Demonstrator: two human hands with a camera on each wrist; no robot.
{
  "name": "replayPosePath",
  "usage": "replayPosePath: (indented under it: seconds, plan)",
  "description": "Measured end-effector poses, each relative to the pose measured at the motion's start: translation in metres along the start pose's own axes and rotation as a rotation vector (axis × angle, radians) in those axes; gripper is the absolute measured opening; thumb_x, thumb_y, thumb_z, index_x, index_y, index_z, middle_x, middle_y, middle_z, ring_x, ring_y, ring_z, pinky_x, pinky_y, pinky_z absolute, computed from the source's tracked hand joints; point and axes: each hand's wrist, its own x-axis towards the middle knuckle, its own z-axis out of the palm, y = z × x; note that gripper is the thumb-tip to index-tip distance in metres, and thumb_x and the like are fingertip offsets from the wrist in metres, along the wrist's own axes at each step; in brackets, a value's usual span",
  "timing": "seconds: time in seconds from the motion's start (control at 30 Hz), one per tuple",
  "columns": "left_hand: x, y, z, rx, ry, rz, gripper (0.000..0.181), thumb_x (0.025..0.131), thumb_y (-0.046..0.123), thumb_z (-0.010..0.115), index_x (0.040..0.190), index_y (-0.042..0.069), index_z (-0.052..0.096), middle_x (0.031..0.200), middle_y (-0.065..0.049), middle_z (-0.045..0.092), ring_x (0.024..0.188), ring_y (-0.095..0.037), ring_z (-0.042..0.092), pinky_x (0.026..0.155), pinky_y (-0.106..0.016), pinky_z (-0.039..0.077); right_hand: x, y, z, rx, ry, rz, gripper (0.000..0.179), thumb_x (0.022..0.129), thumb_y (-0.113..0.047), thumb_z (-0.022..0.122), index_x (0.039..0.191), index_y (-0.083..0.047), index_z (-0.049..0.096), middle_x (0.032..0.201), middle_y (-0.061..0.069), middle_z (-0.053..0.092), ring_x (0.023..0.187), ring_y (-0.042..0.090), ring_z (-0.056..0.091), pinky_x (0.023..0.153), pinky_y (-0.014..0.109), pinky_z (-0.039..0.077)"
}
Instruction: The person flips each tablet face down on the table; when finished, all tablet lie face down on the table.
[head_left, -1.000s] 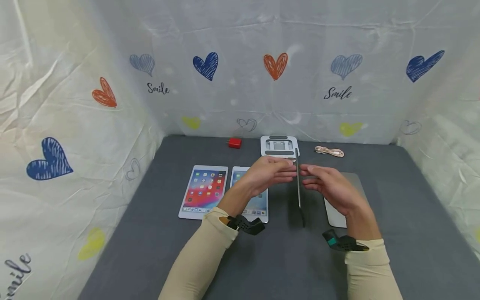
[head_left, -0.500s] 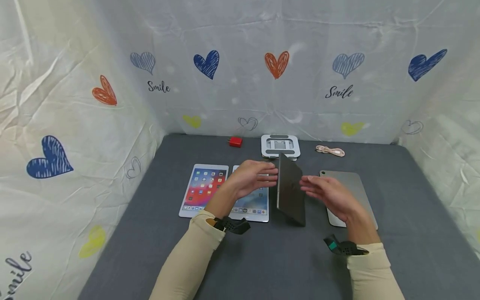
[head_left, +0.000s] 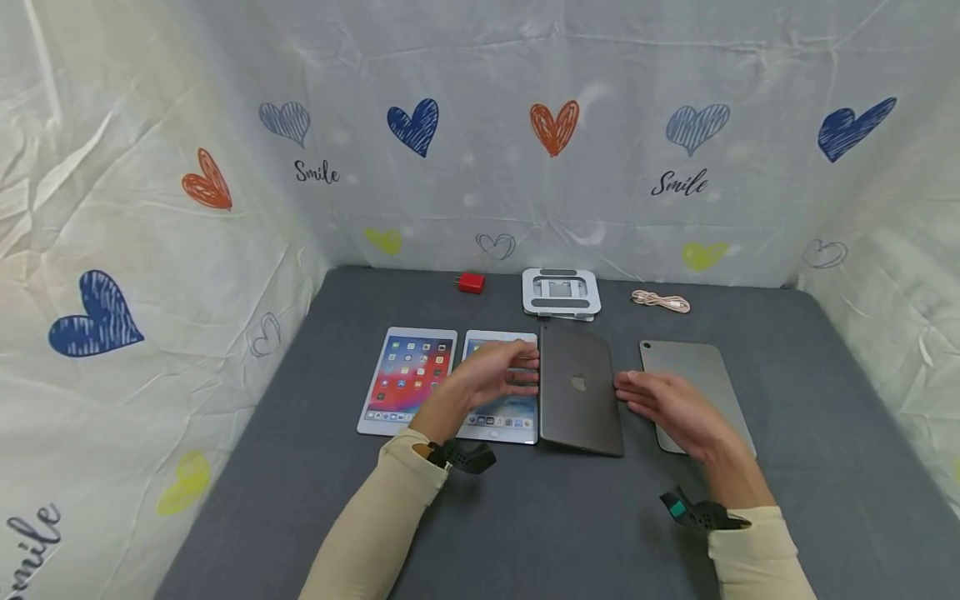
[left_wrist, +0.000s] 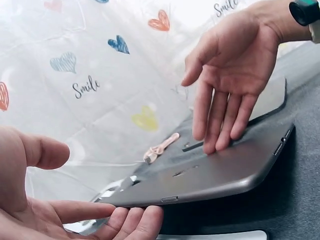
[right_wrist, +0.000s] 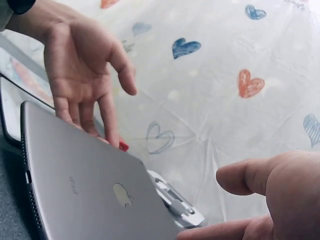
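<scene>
A dark grey tablet (head_left: 579,392) tilts back side up between my hands, its logo showing. My left hand (head_left: 491,375) has straight fingers, with the fingertips under the tablet's left long edge in the left wrist view. The right hand (head_left: 675,404) holds its fingers extended beside the right long edge, fingertips right at it. Both thumbs stand apart from the tablet. Under my left hand lies a white tablet (head_left: 504,425) with its screen lit, partly hidden. Beneath my right hand is a grey tablet (head_left: 693,367), back side up.
Another white tablet (head_left: 408,375) lies screen up at the left. Along the back are a red charger plug (head_left: 471,283), a folded white stand (head_left: 561,306) and a bundled pink cable (head_left: 660,302). A grey cloth (head_left: 555,525) covers the table; printed curtains (head_left: 480,192) enclose it.
The dark grey tablet has turned from standing on edge to leaning flatter, its back now facing up. My left hand has moved left, and the right hand has come lower and slightly right.
</scene>
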Motion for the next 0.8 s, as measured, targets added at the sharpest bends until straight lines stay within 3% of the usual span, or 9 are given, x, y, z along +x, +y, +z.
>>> replayPosePath:
  seconds: [0.13,0.33,0.8]
  plan:
    - [0.005,-0.005,0.003,-0.020,0.001,-0.011,0.038,0.114,0.025,0.057,0.138,-0.004,0.062,0.123,-0.013,0.062,0.108,-0.028,0.065,0.113,-0.054,0.059,-0.004,0.003,-0.003,-0.020,0.013,0.009,0.073,0.121,-0.043,0.038,0.165,0.014,0.030,0.173,0.035,0.032,0.162,0.049,0.034,0.126,0.032,0.047]
    - [0.012,-0.008,0.010,-0.011,-0.012,-0.030,0.038,0.113,0.026,0.059,0.138,-0.003,0.063,0.127,-0.013,0.061,0.110,-0.029,0.066,0.111,-0.051,0.061,-0.012,0.004,-0.007,-0.026,0.050,0.026,0.073,0.121,-0.044,0.038,0.167,0.012,0.029,0.175,0.032,0.030,0.163,0.047,0.033,0.117,0.017,0.050]
    - [0.018,-0.009,0.028,0.046,0.018,-0.036,0.044,0.112,0.025,0.059,0.143,-0.007,0.060,0.141,-0.022,0.059,0.122,-0.036,0.067,0.108,-0.046,0.063,-0.020,0.001,-0.012,-0.026,0.096,0.053,0.073,0.120,-0.042,0.042,0.167,0.013,0.028,0.175,0.032,0.030,0.164,0.046,0.031,0.118,0.017,0.049]
